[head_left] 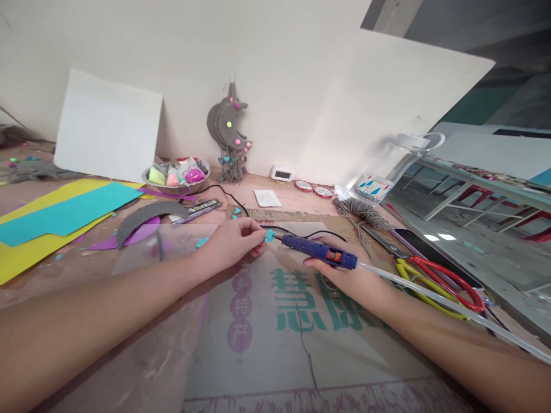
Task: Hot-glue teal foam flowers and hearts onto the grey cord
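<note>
left hand (235, 241) pinching teal piece (270, 236), right hand (344, 278) grip closed round glue gun (316, 249), scissors (434, 281) just beside, open cardboard (267, 344) below

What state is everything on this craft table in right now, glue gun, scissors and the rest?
glue gun: held in right hand, nozzle near teal piece, glue stick loaded
teal piece: pinched by left hand
red scissors: lying flat, closed
bowl: full of coloured packets
moon ornament: upright against wall
teal sheet: flat on yellow sheet
</note>
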`<action>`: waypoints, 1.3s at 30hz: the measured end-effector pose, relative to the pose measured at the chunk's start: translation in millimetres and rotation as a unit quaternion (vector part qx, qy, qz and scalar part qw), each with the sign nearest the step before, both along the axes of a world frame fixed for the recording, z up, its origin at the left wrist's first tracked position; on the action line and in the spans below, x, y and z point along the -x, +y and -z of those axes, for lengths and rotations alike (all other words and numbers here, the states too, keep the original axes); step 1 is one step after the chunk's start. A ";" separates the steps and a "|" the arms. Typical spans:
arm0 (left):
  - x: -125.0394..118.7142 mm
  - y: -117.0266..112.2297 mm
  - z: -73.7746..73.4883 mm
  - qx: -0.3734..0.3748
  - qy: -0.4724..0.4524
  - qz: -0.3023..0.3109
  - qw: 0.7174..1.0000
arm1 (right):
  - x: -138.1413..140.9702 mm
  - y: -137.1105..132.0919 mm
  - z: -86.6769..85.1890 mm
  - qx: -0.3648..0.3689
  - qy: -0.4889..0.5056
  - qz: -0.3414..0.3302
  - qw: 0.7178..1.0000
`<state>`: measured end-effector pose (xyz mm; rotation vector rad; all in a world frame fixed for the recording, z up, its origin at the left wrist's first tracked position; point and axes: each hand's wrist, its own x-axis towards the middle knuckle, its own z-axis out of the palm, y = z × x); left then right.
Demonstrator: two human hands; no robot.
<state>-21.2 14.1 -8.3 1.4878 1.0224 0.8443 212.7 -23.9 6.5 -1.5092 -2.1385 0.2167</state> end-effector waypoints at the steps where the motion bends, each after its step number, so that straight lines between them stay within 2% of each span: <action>1: -0.1 0.0 0.0 -0.001 0.001 0.001 1.000 | 0.0 -0.1 -0.1 0.002 0.000 0.000 1.000; 6: -0.7 2.3 0.3 0.006 -0.003 0.000 1.000 | 0.8 -0.6 -1.0 0.009 0.004 -0.002 1.000; 10: -1.0 4.2 0.2 0.023 -0.060 -0.016 0.998 | 1.6 -2.8 -1.9 0.014 0.013 -0.009 1.000; 16: -1.8 6.9 2.7 0.029 -0.083 -0.026 0.996 | -4.0 -6.0 -4.3 0.054 0.137 -0.030 0.989; 20: -1.5 7.0 5.6 0.008 -0.047 -0.013 0.999 | -9.4 -0.3 -17.7 0.051 0.149 -0.023 0.987; 24: -0.8 7.0 7.0 -0.001 -0.019 -0.008 1.000 | -11.7 10.1 -41.1 0.045 0.151 -0.009 0.987; 27: -0.9 7.6 7.4 0.003 -0.018 -0.008 1.000 | -9.1 27.0 -56.4 0.044 0.123 0.029 0.991; 30: -1.2 6.9 6.3 0.003 -0.023 -0.006 1.000 | -3.3 58.0 -59.5 0.018 0.055 0.056 0.997; 32: -1.5 5.6 5.0 0.008 -0.027 -0.004 1.000 | 1.2 84.0 -53.0 0.002 0.037 0.061 0.997; 35: -1.4 3.9 4.4 0.019 -0.031 -0.002 0.999 | 7.6 118.9 -36.2 0.040 0.033 0.093 0.994; 39: -0.5 4.4 6.1 0.008 -0.029 0.008 1.000 | 12.2 142.6 -17.4 0.062 0.025 0.117 0.991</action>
